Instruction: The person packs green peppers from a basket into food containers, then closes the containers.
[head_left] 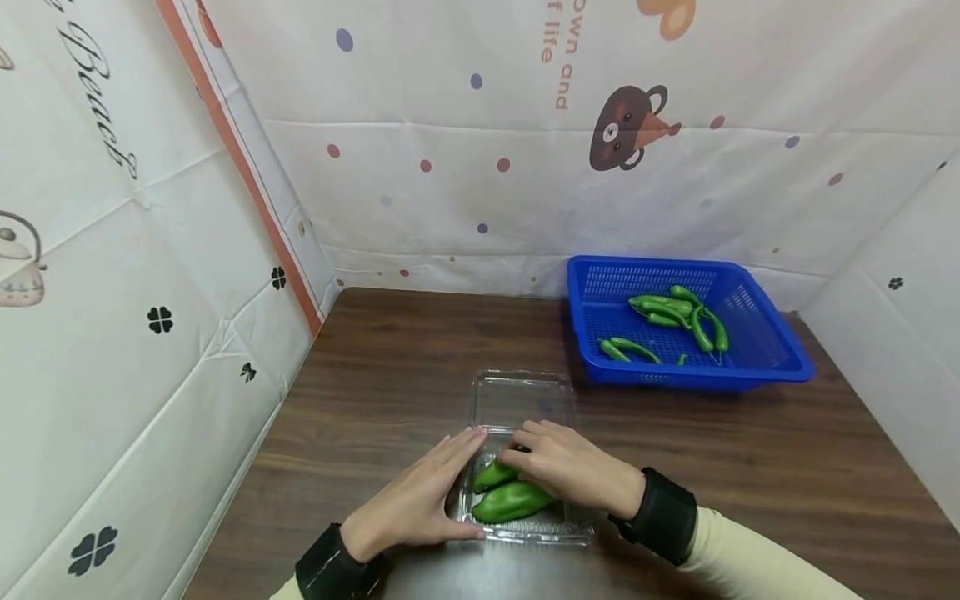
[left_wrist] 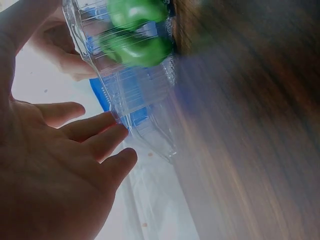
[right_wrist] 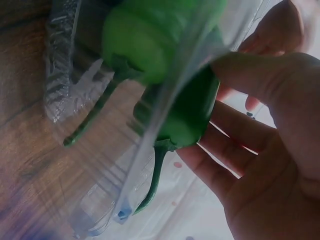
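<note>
A clear plastic clamshell box [head_left: 536, 536] lies on the table with its lid [head_left: 522, 402] folded back, away from the person. Two large green peppers are in the box: the nearer one [head_left: 513, 503] lies crosswise, and the farther one [head_left: 492, 475] is partly hidden by the right hand. My right hand [head_left: 568, 467] holds that farther pepper [right_wrist: 187, 115] between thumb and fingers; its stem hangs free in the right wrist view. My left hand [head_left: 420, 498] rests along the box's left side, fingers extended, fingertips touching the clear wall [left_wrist: 107, 95].
A blue perforated basket [head_left: 697, 383] stands at the back right, holding several slender green chili peppers [head_left: 667, 308]. A patterned white sheet [head_left: 442, 192] hangs behind the brown wooden table [head_left: 360, 392] and along both sides.
</note>
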